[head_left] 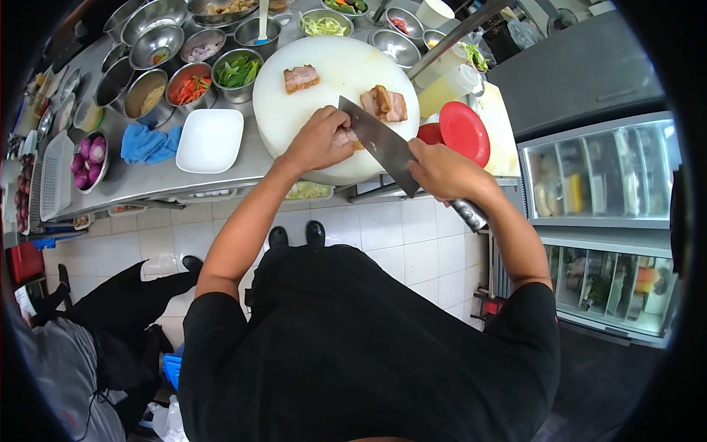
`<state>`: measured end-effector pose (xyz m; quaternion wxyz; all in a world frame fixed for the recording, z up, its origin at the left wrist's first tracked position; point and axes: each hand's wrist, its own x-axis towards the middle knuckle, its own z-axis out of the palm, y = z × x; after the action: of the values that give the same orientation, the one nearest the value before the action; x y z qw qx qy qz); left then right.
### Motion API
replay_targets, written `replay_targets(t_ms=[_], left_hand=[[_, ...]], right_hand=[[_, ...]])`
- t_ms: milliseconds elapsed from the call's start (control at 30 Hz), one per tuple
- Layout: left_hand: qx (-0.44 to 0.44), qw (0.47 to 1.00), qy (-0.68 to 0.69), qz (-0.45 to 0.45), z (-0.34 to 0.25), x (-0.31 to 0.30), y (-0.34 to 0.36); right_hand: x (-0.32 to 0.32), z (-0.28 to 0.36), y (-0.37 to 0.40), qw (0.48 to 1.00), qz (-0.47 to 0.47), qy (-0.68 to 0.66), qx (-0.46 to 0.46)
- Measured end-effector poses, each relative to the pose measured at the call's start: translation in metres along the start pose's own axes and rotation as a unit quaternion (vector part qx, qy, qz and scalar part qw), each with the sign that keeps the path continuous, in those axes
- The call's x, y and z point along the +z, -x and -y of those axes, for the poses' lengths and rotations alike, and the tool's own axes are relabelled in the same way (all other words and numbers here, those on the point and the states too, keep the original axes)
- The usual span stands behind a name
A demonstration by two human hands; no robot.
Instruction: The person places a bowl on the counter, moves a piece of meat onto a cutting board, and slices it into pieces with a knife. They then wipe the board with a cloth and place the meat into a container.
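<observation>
A round white cutting board (280, 121) lies on the metal counter. My right hand (447, 171) grips a cleaver (381, 145) by its handle, the wide blade slanting across the board toward the upper left. Beside the blade my left hand (322, 138) presses a piece of roast pork (345, 137) with curled fingers, covering part of it. More roast pork (384, 104) rests just beyond the blade, on the right. One separate chunk of pork (301, 78) sits farther back on the left.
A white square dish (210, 141) and a blue cloth (149, 143) lie left of the board. Metal bowls of cut vegetables (237, 72) crowd the back left. A red lid (465, 133) and a glass-door fridge (600, 180) are on the right. Another person (81, 361) is at lower left.
</observation>
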<state>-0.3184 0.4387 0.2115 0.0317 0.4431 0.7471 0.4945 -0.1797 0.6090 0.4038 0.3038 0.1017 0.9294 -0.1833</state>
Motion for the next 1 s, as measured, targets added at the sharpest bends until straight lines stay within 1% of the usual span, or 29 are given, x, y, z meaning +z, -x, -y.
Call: replay_targets(t_ms=[33, 167, 233, 333, 400, 433, 467, 500, 533, 567, 633, 667, 700, 733, 767, 800, 867, 933, 967, 1000], left_hand=[[0.005, 1.000, 0.000, 0.000, 0.000, 0.000, 0.000], [0.001, 1.000, 0.001, -0.003, 0.000, 0.001, 0.001], [-0.004, 1.000, 0.005, 0.000, 0.001, 0.002, 0.001], [-0.001, 1.000, 0.001, -0.003, 0.003, 0.001, 0.000], [0.007, 1.000, -0.004, -0.007, 0.001, 0.003, 0.004], [-0.012, 1.000, -0.007, 0.009, 0.000, 0.002, 0.004], [-0.029, 0.999, -0.012, 0.026, 0.001, 0.000, 0.002], [-0.032, 0.999, -0.011, 0.030, 0.000, 0.003, 0.008], [-0.021, 0.999, -0.022, 0.012, 0.002, 0.002, 0.008], [-0.009, 0.999, -0.032, -0.006, 0.003, 0.002, 0.007], [-0.017, 0.999, -0.041, -0.021, -0.006, -0.002, 0.009], [-0.031, 0.998, -0.046, -0.034, -0.010, -0.003, 0.012], [-0.032, 0.998, -0.049, -0.032, -0.012, -0.003, 0.014], [-0.014, 0.996, -0.078, -0.044, -0.014, -0.002, 0.016], [0.007, 0.993, -0.107, -0.055, -0.015, -0.001, 0.017], [0.009, 0.993, -0.111, -0.049, -0.018, -0.001, 0.018], [-0.011, 0.992, -0.121, -0.034, -0.023, 0.001, 0.019], [-0.023, 0.992, -0.123, -0.027, -0.023, 0.005, 0.016], [-0.037, 0.991, -0.123, -0.023, -0.021, 0.007, 0.016], [-0.037, 0.991, -0.127, -0.021, -0.020, 0.010, 0.015]], right_hand=[[-0.001, 0.000, 0.001, 1.000, 0.009, 0.021, 0.002], [-0.004, 0.002, -0.010, 1.000, 0.015, 0.006, -0.004], [-0.008, 0.006, -0.016, 0.999, 0.041, 0.011, 0.012], [0.001, 0.006, -0.020, 1.000, 0.026, -0.007, 0.008], [0.033, -0.011, -0.041, 0.993, 0.000, 0.066, -0.094], [0.060, -0.028, -0.047, 0.978, -0.127, 0.110, -0.127], [0.055, -0.008, -0.040, 0.993, -0.046, 0.109, -0.028], [0.061, -0.011, -0.037, 0.995, -0.072, 0.062, -0.029], [0.062, -0.014, -0.036, 0.994, -0.106, 0.016, -0.032], [0.062, -0.016, -0.030, 0.993, -0.110, 0.013, -0.032], [0.056, -0.023, -0.015, 0.986, -0.149, -0.059, -0.051], [0.054, -0.031, -0.008, 0.985, -0.149, -0.060, -0.054], [0.053, -0.042, 0.000, 0.974, -0.211, -0.031, -0.082], [0.052, -0.047, 0.006, 0.956, -0.272, -0.005, -0.107], [0.044, -0.046, 0.014, 0.969, -0.238, -0.023, -0.068], [0.035, -0.044, 0.022, 0.978, -0.203, -0.041, -0.029], [0.034, -0.050, 0.024, 0.980, -0.189, -0.045, -0.033], [0.028, -0.044, 0.027, 0.994, -0.102, -0.040, 0.020], [0.025, -0.039, 0.029, 0.996, -0.075, -0.042, 0.032], [0.026, -0.039, 0.027, 0.996, -0.076, -0.045, 0.029]])
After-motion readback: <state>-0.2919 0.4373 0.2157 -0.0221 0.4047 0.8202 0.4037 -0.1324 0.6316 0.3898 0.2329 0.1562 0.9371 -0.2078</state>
